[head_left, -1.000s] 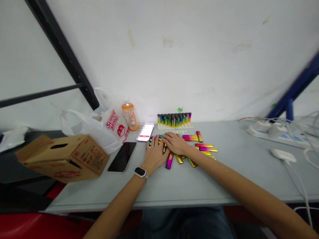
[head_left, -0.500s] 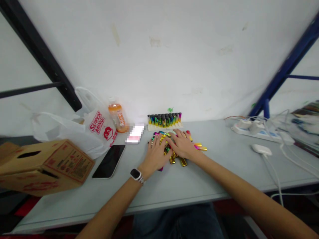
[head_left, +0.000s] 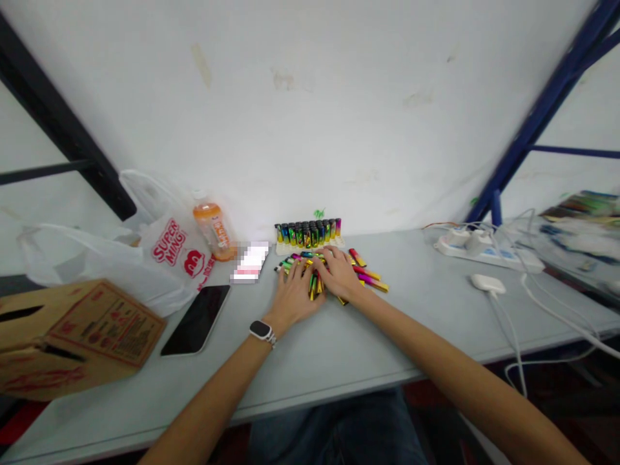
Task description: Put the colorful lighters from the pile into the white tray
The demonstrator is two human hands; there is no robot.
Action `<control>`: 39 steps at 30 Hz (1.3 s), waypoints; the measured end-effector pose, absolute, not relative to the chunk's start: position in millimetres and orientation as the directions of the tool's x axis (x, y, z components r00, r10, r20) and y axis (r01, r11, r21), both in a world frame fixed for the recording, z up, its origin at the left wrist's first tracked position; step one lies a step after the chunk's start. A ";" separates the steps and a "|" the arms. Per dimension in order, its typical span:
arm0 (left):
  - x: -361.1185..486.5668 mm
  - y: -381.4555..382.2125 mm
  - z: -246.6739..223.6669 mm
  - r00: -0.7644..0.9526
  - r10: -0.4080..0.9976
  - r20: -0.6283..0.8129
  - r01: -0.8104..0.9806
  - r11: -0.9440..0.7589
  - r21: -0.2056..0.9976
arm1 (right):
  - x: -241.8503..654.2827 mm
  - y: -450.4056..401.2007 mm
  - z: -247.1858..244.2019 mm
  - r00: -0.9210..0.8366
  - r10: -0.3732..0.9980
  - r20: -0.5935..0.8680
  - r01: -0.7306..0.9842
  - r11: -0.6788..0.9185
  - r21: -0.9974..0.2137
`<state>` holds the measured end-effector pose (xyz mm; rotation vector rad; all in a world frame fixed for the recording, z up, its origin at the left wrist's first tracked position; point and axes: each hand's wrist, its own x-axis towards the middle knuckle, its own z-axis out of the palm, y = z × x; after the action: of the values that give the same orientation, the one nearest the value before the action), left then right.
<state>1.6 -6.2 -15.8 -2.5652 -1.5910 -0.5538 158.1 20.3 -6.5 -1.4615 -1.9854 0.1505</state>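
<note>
Multicoloured metallic lighters, as they appear, are noted in two groups on the counter [head_left: 334, 361]. An upright batch [head_left: 309, 234] is seated in the white rack [head_left: 285, 250], centre of the frame by the wall; a loose pile [head_left: 316, 287] is spread just below it. The pile is covered by the left hand [head_left: 296, 290] and right hand [head_left: 340, 271], side by side, fingers spread—whether any piece is gripped cannot be told. The work is judged partway—upright batch racked, loose pile unracked.
</note>
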 end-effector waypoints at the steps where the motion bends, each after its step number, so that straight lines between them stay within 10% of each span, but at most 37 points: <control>1: 2.4 -8.9 -14.9 0.410 0.843 0.347 0.872 -0.475 0.123 | 162.9 18.0 -7.3 -0.138 0.886 0.443 0.830 0.348 -0.436; 12: 40.1 -6.9 -17.7 0.516 0.740 0.432 0.796 -0.601 0.079 | 192.1 25.5 -6.0 -0.153 0.941 0.302 0.716 0.316 -0.622; 22: 58.7 10.4 -0.4 0.438 0.751 0.494 0.777 -0.592 0.212 | 252.8 62.8 12.5 0.128 0.991 -0.030 0.931 -0.131 -0.340; 30: 45.3 9.8 1.4 0.325 0.710 0.625 0.645 -0.650 0.402 | 246.5 74.6 20.6 -0.034 0.998 -0.055 0.948 0.014 -0.319; 39: 36.2 26.2 -6.0 0.015 0.873 0.487 0.174 -0.482 0.859 | 183.9 23.5 23.1 -0.416 0.823 0.388 0.574 0.568 -0.590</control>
<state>36.2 26.2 -6.0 -2.5432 -1.6088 -2.2591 183.9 23.5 23.1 -1.1119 -2.1424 0.4872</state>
